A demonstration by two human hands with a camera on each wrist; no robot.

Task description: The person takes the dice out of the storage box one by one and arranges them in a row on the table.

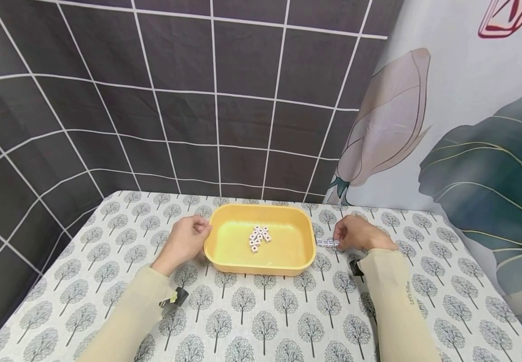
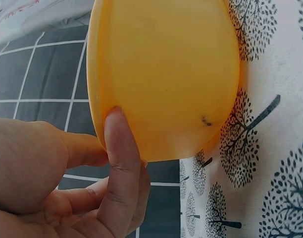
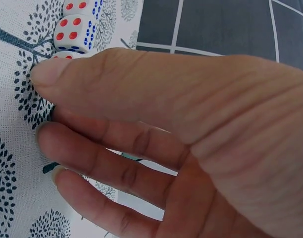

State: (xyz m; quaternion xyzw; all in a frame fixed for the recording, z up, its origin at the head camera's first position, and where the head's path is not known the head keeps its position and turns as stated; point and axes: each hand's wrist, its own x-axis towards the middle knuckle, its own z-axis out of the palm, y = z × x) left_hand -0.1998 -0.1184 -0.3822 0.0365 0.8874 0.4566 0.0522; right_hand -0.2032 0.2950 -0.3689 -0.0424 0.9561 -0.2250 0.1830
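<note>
A yellow plastic basin [image 1: 261, 270] stands on the tablecloth, with several white dice [image 1: 258, 237] clustered loosely on its floor. My left hand [image 1: 185, 241] pinches the basin's left rim between thumb and fingers; in the left wrist view the basin's yellow wall [image 2: 166, 74] fills the upper middle. Just right of the basin, a short straight row of dice [image 1: 325, 243] lies on the cloth. At that row's right end, my right hand [image 1: 360, 234] pinches a die, which the thumb mostly hides. The neighbouring die [image 3: 72, 32] shows red and blue pips in the right wrist view.
A white tablecloth [image 1: 265, 324] with a grey tree print covers the table. Behind it hangs a dark cloth [image 1: 179, 115] with a white grid. At the right is a pale curtain [image 1: 459, 100] with flower and leaf shapes.
</note>
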